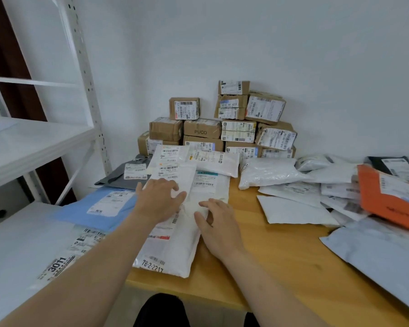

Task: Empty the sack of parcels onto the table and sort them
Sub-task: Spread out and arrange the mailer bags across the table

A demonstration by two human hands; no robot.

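A row of white mailer bags (175, 241) runs down the middle of the wooden table (281, 256), overlapping one another. My left hand (159, 199) lies flat on a white mailer (175, 172) with fingers spread. My right hand (219, 223) rests beside it on the same pile, fingers relaxed. Brown cardboard parcels (222, 123) are stacked against the wall at the back. A blue mailer (99, 206), a grey mailer (125, 175) and a large white bag (28, 251) lie at the left. No sack is in view.
A loose heap of white mailers (293, 197), an orange parcel (392, 199), a black one (394, 167) and a grey-white bag (383, 253) cover the right side. A white metal shelf rack (40, 138) stands at the left.
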